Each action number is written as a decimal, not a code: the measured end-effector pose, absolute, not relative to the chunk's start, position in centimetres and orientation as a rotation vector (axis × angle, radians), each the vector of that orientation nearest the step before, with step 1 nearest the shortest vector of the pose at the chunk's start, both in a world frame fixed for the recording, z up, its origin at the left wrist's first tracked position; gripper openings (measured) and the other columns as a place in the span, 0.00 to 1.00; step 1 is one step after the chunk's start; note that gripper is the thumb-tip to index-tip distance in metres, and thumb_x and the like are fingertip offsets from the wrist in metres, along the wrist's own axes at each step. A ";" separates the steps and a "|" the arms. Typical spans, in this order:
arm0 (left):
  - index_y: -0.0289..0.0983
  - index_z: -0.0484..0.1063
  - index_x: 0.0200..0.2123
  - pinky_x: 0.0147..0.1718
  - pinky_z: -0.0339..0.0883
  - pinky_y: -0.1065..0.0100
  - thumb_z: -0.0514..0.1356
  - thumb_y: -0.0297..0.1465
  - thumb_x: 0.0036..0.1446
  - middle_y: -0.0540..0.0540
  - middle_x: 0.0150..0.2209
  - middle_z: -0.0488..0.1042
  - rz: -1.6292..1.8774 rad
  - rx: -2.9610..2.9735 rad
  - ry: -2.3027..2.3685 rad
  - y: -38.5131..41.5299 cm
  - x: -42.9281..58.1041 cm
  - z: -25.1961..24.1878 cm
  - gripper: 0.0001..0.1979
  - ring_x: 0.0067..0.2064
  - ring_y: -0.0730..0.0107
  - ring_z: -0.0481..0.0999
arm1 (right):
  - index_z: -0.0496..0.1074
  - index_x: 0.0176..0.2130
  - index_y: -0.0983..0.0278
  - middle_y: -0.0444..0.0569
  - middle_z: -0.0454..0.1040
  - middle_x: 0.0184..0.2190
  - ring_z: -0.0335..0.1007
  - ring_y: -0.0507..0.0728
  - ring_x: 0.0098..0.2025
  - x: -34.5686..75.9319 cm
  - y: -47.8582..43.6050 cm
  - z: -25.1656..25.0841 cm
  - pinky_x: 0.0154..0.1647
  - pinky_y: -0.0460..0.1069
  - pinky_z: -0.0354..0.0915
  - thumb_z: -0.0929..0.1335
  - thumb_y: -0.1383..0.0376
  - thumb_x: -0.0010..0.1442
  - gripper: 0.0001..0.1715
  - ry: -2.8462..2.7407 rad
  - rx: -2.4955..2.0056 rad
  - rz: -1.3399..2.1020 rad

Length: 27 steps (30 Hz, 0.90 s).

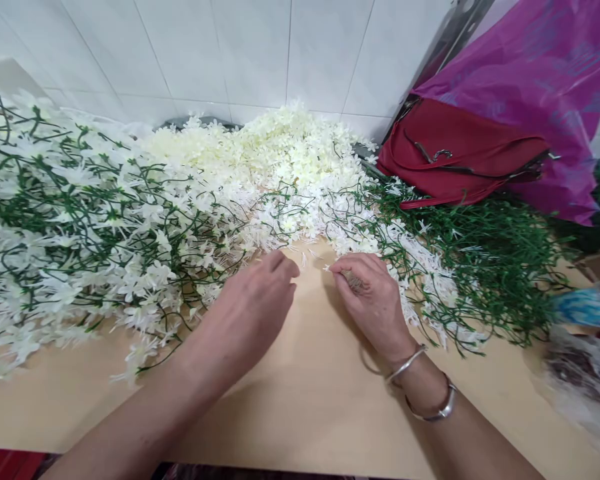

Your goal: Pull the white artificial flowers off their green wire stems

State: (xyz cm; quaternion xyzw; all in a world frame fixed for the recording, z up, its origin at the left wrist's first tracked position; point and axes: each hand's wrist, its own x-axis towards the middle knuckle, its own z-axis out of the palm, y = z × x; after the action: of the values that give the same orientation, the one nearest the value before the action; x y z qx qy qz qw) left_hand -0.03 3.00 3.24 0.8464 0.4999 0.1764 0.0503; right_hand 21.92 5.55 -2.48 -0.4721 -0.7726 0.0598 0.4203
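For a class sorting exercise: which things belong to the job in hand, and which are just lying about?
Likely the job: cream blossoms, green stems, white flower sprigs, white piece in right hand.
Lying about, probably: red handbag, purple plastic bag, translucent plastic.

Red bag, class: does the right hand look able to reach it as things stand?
Probably yes: only low white flowers and green stems lie between the right hand and the red bag.

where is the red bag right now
In the head view, the red bag is at the upper right, beyond the right hand, in front of the purple plastic bag, with the green stems just below it.
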 end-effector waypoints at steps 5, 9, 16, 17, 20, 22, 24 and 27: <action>0.35 0.69 0.51 0.39 0.72 0.59 0.51 0.25 0.71 0.41 0.46 0.75 0.566 2.545 1.508 3.4 2.9 -0.4 0.11 0.39 0.59 0.77 | 0.74 0.40 0.60 0.47 0.78 0.37 0.75 0.58 0.41 21.6 5.2 -2.4 0.46 0.55 0.68 0.68 0.74 0.66 0.09 -1.947 -1.144 0.281; 0.35 0.64 0.56 0.43 0.74 0.59 0.52 0.24 0.71 0.38 0.52 0.73 0.829 2.470 1.535 4.1 3.1 -1.8 0.13 0.44 0.60 0.78 | 0.74 0.38 0.59 0.46 0.77 0.36 0.73 0.58 0.41 21.5 4.9 -2.1 0.46 0.54 0.67 0.67 0.75 0.65 0.11 -1.937 -1.140 0.332; 0.34 0.69 0.54 0.49 0.72 0.56 0.53 0.21 0.69 0.36 0.52 0.74 0.777 2.538 1.841 7.0 1.4 -2.3 0.13 0.51 0.53 0.75 | 0.73 0.36 0.60 0.45 0.74 0.35 0.73 0.56 0.39 21.6 4.9 -1.8 0.42 0.51 0.68 0.66 0.79 0.61 0.14 -1.771 -1.177 0.400; 0.34 0.71 0.52 0.49 0.72 0.56 0.53 0.21 0.69 0.37 0.50 0.75 0.725 2.556 1.862 7.2 1.2 -2.3 0.13 0.51 0.52 0.75 | 0.73 0.36 0.60 0.45 0.74 0.35 0.73 0.56 0.39 21.6 4.9 -1.8 0.42 0.51 0.68 0.66 0.79 0.61 0.14 -1.771 -1.175 0.391; 0.34 0.74 0.50 0.48 0.71 0.55 0.55 0.23 0.69 0.39 0.44 0.79 0.635 2.601 1.891 7.3 0.9 -2.1 0.11 0.49 0.50 0.75 | 0.76 0.39 0.60 0.47 0.75 0.38 0.74 0.56 0.42 21.7 5.0 -1.9 0.44 0.51 0.70 0.66 0.78 0.62 0.14 -1.787 -1.180 0.371; 0.35 0.75 0.50 0.48 0.70 0.55 0.55 0.24 0.70 0.40 0.42 0.80 0.677 2.601 1.881 7.1 0.9 -1.8 0.11 0.47 0.51 0.76 | 0.78 0.42 0.61 0.49 0.75 0.42 0.75 0.57 0.45 21.7 5.0 -2.1 0.47 0.52 0.71 0.67 0.76 0.64 0.14 -1.792 -1.184 0.375; 0.36 0.74 0.51 0.48 0.70 0.57 0.54 0.26 0.72 0.41 0.44 0.80 0.862 2.544 1.807 6.9 0.9 -1.4 0.11 0.47 0.55 0.76 | 0.79 0.42 0.61 0.51 0.76 0.45 0.76 0.57 0.47 21.6 5.1 -2.3 0.49 0.52 0.71 0.68 0.74 0.65 0.12 -1.795 -1.186 0.398; 0.37 0.75 0.50 0.47 0.71 0.63 0.54 0.28 0.72 0.43 0.44 0.80 1.233 2.341 1.532 6.4 1.1 -1.0 0.11 0.45 0.63 0.77 | 0.79 0.39 0.60 0.50 0.78 0.44 0.76 0.57 0.46 21.7 5.2 -2.5 0.49 0.53 0.71 0.68 0.72 0.66 0.10 -1.783 -1.211 0.419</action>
State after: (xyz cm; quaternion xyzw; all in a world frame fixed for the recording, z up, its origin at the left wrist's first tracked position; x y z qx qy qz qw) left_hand 1.12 6.40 -0.97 0.7650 0.5006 0.4030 0.0423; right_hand 21.67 5.16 -2.46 -0.4908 -0.7230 0.1700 0.4555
